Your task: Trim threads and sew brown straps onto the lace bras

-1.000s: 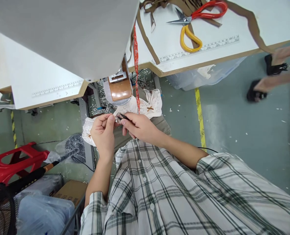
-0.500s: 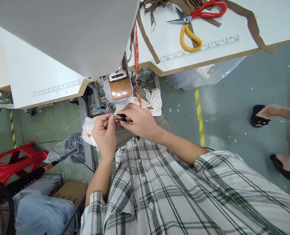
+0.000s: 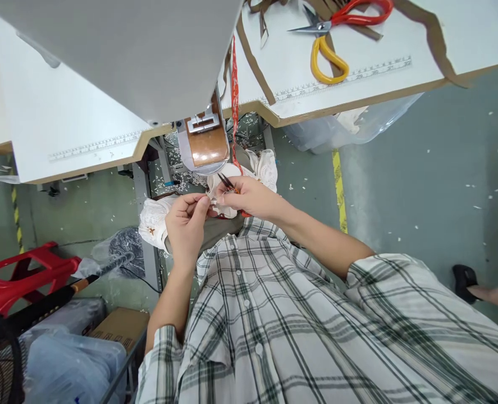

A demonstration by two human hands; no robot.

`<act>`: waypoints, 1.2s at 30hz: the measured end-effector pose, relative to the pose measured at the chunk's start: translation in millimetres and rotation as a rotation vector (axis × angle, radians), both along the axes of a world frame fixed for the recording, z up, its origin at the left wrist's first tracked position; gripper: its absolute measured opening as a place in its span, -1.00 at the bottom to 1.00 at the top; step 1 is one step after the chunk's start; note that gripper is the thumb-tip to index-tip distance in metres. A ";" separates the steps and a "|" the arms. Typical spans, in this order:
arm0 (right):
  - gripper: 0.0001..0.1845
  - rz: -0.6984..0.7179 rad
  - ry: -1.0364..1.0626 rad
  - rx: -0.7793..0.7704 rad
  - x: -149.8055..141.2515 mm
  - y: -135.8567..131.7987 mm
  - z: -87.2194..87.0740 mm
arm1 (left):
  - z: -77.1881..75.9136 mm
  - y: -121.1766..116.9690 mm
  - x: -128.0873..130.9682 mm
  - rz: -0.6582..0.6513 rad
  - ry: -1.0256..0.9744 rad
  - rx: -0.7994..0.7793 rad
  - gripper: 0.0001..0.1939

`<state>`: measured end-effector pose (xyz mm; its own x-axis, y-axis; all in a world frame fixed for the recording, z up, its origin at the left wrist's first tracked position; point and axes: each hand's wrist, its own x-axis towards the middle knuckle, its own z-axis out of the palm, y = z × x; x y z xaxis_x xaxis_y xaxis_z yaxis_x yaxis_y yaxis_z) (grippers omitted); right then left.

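White lace-patterned cloth [image 3: 263, 168] with small brown bows lies across my lap, below the rounded arm of a machine. My left hand [image 3: 186, 224] pinches an edge of this cloth between thumb and fingers. Close beside it, my right hand [image 3: 255, 197] is closed around a pair of thread snips [image 3: 227, 181]. Their dark blades point up and away from me, and the grip is mostly hidden in my palm. My right thumb and fingers are also right by the cloth; whether they grip it is unclear. A red strip [image 3: 235, 95] hangs down near my right hand.
Above my hands is a large pale machine body [image 3: 139, 50] with a brown-covered arm [image 3: 209, 147]. Scissors [image 3: 324, 27], brown strips and a printed ruler lie on the white table [image 3: 291, 62]. A red stool [image 3: 25, 275] stands left; another person's foot [image 3: 467, 283] is at right.
The snips have swung from pointing left at my left fingers to pointing upward. The cloth has been drawn up between my hands. The other person's feet have moved, one leaving view.
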<state>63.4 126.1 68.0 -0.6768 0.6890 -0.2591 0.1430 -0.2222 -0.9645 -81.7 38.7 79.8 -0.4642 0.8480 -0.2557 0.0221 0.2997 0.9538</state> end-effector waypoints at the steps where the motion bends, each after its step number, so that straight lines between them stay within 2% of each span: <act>1: -0.83 -0.023 -0.005 -0.004 0.6 -1.4 -0.9 | -0.5 0.4 0.5 -0.002 0.009 0.005 -0.82; 5: -0.85 -0.002 0.004 0.142 0.5 -1.0 -9.0 | -4.8 2.9 -1.7 0.019 0.039 0.023 -0.83; 10: -0.86 -0.168 -0.024 0.104 7.1 13.5 -17.1 | -4.0 2.4 -6.5 0.073 -0.041 0.027 -0.78; 13: -0.77 -0.159 -0.040 0.161 17.9 21.5 -15.2 | -0.4 1.6 -7.2 0.078 -0.083 0.057 -0.79; 15: -0.67 -0.133 -0.213 0.328 28.9 28.9 -17.0 | 0.9 1.4 -8.1 0.075 -0.106 0.070 -0.80; 18: -0.66 -0.066 -0.569 0.658 49.1 40.5 -24.0 | 1.9 0.7 -11.6 0.048 -0.099 0.058 -0.80; 19: -0.58 -0.061 -0.636 0.746 54.5 42.5 -25.0 | 2.7 0.5 -13.1 0.022 -0.084 0.045 -0.80; 21: -0.31 -0.075 -0.628 0.861 59.2 41.1 -22.1 | 6.6 0.5 -16.3 -0.070 -0.030 0.009 -0.81; 23: -0.22 -0.014 -0.459 0.910 53.2 33.3 -12.9 | 14.3 2.3 -19.3 -0.212 0.058 -0.029 -0.84; 25: -0.37 0.168 -0.260 0.878 39.2 23.3 -1.4 | 25.3 6.6 -22.3 -0.370 0.183 -0.059 -0.85; 27: -0.61 0.353 -0.174 0.785 24.3 16.0 7.6 | 36.8 12.3 -26.1 -0.521 0.328 -0.085 -0.85; 29: -0.76 0.426 -0.189 0.709 15.1 13.2 12.2 | 44.6 17.3 -30.8 -0.633 0.500 -0.099 -0.83; 30: -0.78 0.406 -0.202 0.684 13.4 13.1 12.9 | 45.9 18.6 -32.9 -0.637 0.613 -0.084 -0.83; 31: -0.78 0.355 -0.204 0.657 13.4 13.6 12.8 | 45.0 18.7 -34.3 -0.590 0.739 -0.047 -0.82; 33: -0.78 0.200 -0.178 0.541 16.4 14.8 10.2 | 36.3 15.1 -33.2 -0.371 0.962 0.084 -0.81; 35: -0.73 0.043 -0.133 0.326 19.7 14.3 5.2 | 20.0 7.7 -25.2 -0.185 1.004 0.214 -0.84; 36: -0.70 -0.007 -0.096 0.200 20.6 13.2 2.3 | 10.5 3.7 -18.9 -0.194 0.929 0.238 -0.85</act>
